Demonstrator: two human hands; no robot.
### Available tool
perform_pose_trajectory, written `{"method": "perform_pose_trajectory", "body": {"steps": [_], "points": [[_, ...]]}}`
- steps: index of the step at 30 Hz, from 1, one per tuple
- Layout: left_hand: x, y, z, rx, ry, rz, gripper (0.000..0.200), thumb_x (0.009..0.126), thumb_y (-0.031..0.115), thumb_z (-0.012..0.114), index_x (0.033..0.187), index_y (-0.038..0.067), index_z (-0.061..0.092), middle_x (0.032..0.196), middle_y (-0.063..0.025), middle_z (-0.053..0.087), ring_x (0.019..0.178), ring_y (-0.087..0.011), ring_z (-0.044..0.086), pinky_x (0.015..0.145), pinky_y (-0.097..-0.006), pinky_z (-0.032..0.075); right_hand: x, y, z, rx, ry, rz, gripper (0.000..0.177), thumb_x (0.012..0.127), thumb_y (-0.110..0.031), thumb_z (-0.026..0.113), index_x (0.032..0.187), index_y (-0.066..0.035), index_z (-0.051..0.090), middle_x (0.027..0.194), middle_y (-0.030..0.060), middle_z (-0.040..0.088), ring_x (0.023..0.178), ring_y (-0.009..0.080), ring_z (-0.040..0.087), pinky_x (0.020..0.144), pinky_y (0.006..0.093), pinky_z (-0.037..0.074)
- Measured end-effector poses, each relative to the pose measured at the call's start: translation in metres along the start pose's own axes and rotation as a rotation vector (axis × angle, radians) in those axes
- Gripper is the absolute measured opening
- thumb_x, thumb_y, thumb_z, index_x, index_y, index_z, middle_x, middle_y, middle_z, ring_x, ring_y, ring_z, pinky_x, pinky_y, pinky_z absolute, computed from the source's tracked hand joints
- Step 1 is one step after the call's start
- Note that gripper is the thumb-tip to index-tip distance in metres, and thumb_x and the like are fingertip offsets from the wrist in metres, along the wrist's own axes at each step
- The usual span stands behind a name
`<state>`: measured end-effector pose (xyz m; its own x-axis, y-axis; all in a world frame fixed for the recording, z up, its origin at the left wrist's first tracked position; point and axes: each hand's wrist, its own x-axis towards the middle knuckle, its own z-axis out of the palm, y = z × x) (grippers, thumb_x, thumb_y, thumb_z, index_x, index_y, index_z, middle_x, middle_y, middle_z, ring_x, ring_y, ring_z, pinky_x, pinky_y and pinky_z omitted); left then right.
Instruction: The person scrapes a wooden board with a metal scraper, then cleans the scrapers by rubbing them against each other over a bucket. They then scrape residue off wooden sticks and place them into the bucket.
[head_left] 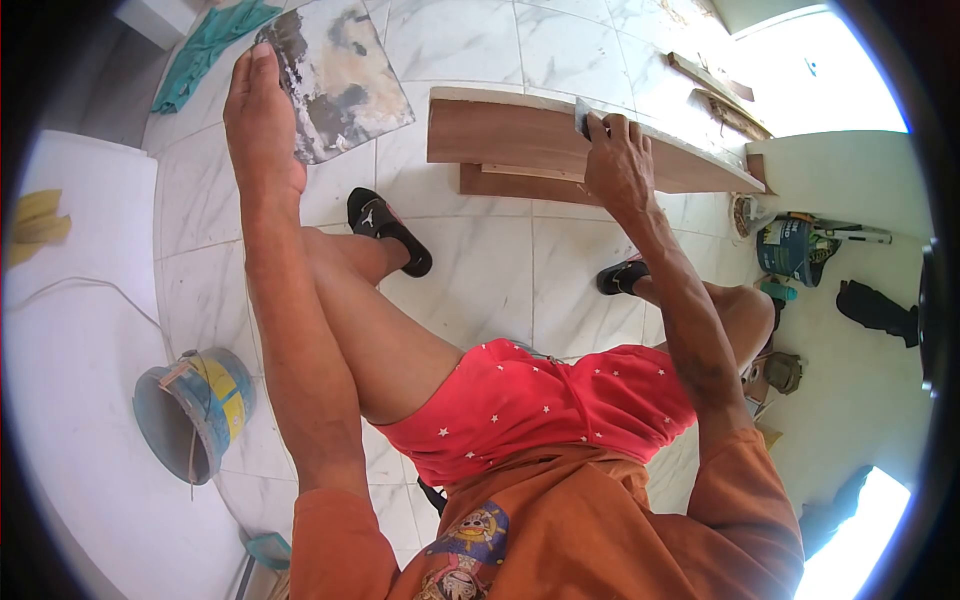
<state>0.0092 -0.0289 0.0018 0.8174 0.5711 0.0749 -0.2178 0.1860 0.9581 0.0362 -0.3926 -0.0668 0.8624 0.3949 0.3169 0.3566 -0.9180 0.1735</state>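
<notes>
My left hand (262,125) is closed on the edge of a flat square board (345,85) smeared with white, tan and dark grey paste. At the upper middle, my right hand (618,165) grips a small scraper (583,118), its metal blade at the top edge of a long brown wooden plank (510,135). That plank's upper edge looks whitish. Another wooden piece (500,184) lies just below it. Most of the scraper's handle is hidden by my fingers.
A bucket (225,400) lies tilted at the left. Another bucket (785,248) with tools stands at the right. Green cloth (210,50) lies at the upper left, wood strips (720,95) at the upper right. My feet in black sandals are on the tiled floor (470,265).
</notes>
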Motion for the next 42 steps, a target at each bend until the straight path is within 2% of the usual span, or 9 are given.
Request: {"method": "perform_pose_trajectory", "body": {"steps": [3, 6, 12, 18, 24, 31, 34, 37, 42], "points": [[0.005, -0.005, -0.002, 0.006, -0.028, 0.015, 0.035, 0.105, 0.028, 0.049, 0.12, 0.0, 0.062, 0.108, -0.0057, 0.066, 0.095, -0.0141, 0.059, 0.087, -0.0282, 0.048, -0.003, -0.007, 0.002, -0.023, -0.122, -0.016, 0.047, 0.081, -0.001, 0.06, 0.127, -0.004, 0.062, 0.115, 0.0132, 0.057, 0.109, 0.0334, 0.055, 0.094, 0.0461, 0.045], [0.005, -0.006, -0.002, 0.054, -0.009, 0.033, 0.035, 0.105, 0.029, 0.049, 0.12, 0.0, 0.062, 0.109, -0.0056, 0.066, 0.096, -0.0142, 0.059, 0.088, -0.0285, 0.048, -0.003, -0.003, -0.009, 0.146, -0.094, -0.116, 0.047, 0.081, -0.001, 0.06, 0.128, -0.004, 0.061, 0.116, 0.0136, 0.057, 0.11, 0.034, 0.055, 0.094, 0.0468, 0.045], [0.004, -0.005, -0.001, 0.037, -0.012, 0.031, 0.035, 0.104, 0.028, 0.049, 0.12, 0.0, 0.063, 0.109, -0.0052, 0.066, 0.096, -0.0142, 0.058, 0.088, -0.0285, 0.047, 0.005, 0.006, -0.001, -0.006, -0.111, -0.025, 0.047, 0.081, 0.0, 0.059, 0.128, -0.004, 0.062, 0.118, 0.0128, 0.057, 0.112, 0.0327, 0.054, 0.098, 0.0459, 0.045], [0.004, -0.004, -0.002, 0.022, -0.026, 0.031, 0.035, 0.105, 0.028, 0.049, 0.12, 0.0, 0.062, 0.107, -0.0046, 0.067, 0.094, -0.0132, 0.059, 0.086, -0.0277, 0.048, 0.004, 0.008, -0.008, 0.117, -0.058, -0.203, 0.04, 0.084, -0.005, 0.06, 0.124, -0.004, 0.061, 0.115, 0.0165, 0.057, 0.108, 0.0338, 0.056, 0.094, 0.0475, 0.046], [0.002, -0.004, 0.0, -0.008, -0.02, 0.017, 0.034, 0.105, 0.027, 0.049, 0.119, 0.0, 0.063, 0.106, -0.0048, 0.067, 0.092, -0.0133, 0.06, 0.085, -0.0278, 0.049, 0.006, 0.01, 0.0, -0.024, -0.043, -0.019, 0.041, 0.083, -0.004, 0.059, 0.123, 0.0, 0.058, 0.112, 0.0191, 0.056, 0.106, 0.0359, 0.056, 0.09, 0.0478, 0.047], [0.003, -0.005, -0.001, 0.023, -0.03, 0.027, 0.034, 0.105, 0.027, 0.05, 0.121, 0.0, 0.062, 0.11, -0.0054, 0.066, 0.096, -0.0137, 0.061, 0.087, -0.0279, 0.049, 0.001, -0.02, -0.002, 0.075, -0.109, -0.136, 0.038, 0.082, -0.004, 0.059, 0.12, -0.001, 0.06, 0.113, 0.018, 0.056, 0.106, 0.0364, 0.056, 0.09, 0.0482, 0.046], [0.001, -0.002, -0.002, 0.018, -0.038, 0.019, 0.034, 0.105, 0.027, 0.05, 0.124, 0.001, 0.06, 0.116, -0.0051, 0.064, 0.102, -0.0136, 0.061, 0.089, -0.0277, 0.05, 0.002, -0.017, -0.01, 0.195, -0.035, -0.24, 0.039, 0.083, -0.003, 0.059, 0.122, -0.003, 0.062, 0.114, 0.0165, 0.056, 0.106, 0.0354, 0.056, 0.091, 0.0474, 0.046], [-0.001, -0.001, -0.002, 0.029, -0.026, 0.015, 0.034, 0.105, 0.027, 0.05, 0.124, 0.001, 0.06, 0.116, -0.0051, 0.064, 0.102, -0.0136, 0.061, 0.089, -0.0274, 0.05, 0.003, -0.009, -0.015, 0.159, -0.07, -0.16, 0.048, 0.082, -0.001, 0.059, 0.129, -0.004, 0.061, 0.12, 0.014, 0.057, 0.111, 0.0346, 0.054, 0.097, 0.0454, 0.045], [0.001, -0.002, -0.002, 0.046, -0.019, 0.035, 0.035, 0.105, 0.028, 0.049, 0.12, 0.0, 0.062, 0.109, -0.0056, 0.066, 0.095, -0.0146, 0.059, 0.087, -0.029, 0.048, 0.005, -0.006, 0.001, 0.05, -0.08, -0.077, 0.048, 0.081, 0.001, 0.059, 0.129, -0.004, 0.06, 0.119, 0.0144, 0.055, 0.111, 0.0342, 0.054, 0.096, 0.0466, 0.044]]}}
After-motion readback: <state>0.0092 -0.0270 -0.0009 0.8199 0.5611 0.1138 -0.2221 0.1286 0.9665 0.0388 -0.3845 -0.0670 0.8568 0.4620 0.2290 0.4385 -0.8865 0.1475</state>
